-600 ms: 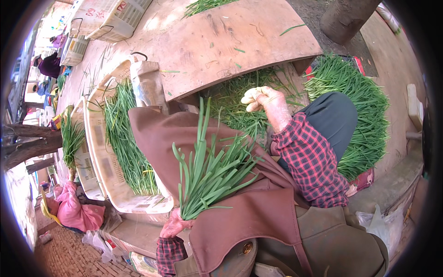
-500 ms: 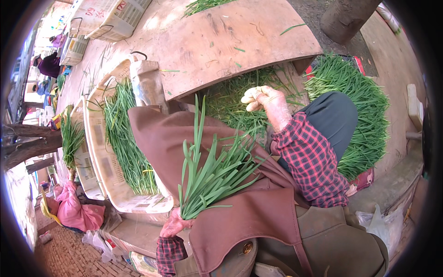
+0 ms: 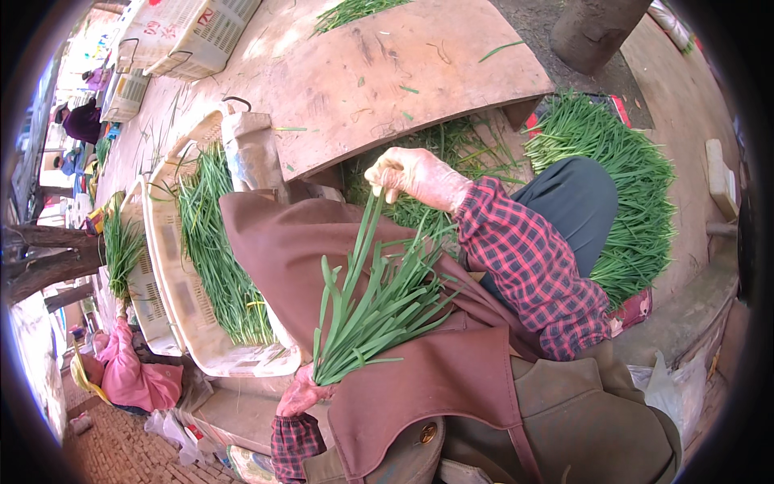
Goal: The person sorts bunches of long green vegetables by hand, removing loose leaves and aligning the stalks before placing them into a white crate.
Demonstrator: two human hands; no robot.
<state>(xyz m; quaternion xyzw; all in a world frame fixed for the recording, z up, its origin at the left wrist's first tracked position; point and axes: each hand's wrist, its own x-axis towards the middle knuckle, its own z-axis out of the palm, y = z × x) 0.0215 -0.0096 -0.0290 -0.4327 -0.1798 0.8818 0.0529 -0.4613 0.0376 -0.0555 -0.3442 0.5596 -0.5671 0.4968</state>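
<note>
A bunch of flat green Chinese chives (image 3: pixel 371 319) fans out over the brown apron (image 3: pixel 282 230) on my lap. My left hand (image 3: pixel 302 391) is closed around its lower end, fingers partly hidden by the leaves. Above it, my right hand (image 3: pixel 411 176) pinches the tips of one or a few long leaves that rise out of the bunch. To the left stands a whitish plastic crate (image 3: pixel 234 360) with more chives (image 3: pixel 218 242) laid lengthwise. On the right, beside my knee, a large pile of chives (image 3: pixel 621 185) lies on red material.
A low wooden board (image 3: pixel 403 73) spans the space ahead, with loose leaves (image 3: pixel 419 153) scattered beneath. A tree trunk (image 3: pixel 597 32) stands far right. More crates (image 3: pixel 189 36) are stacked far left. Another person in pink (image 3: pixel 141 375) sits at left, holding chives (image 3: pixel 121 250). Plastic bags (image 3: pixel 677 395) lie at right.
My right hand has moved left and slightly down to the upper leaves and now pinches them at the tips. The left hand stays on the bunch.
</note>
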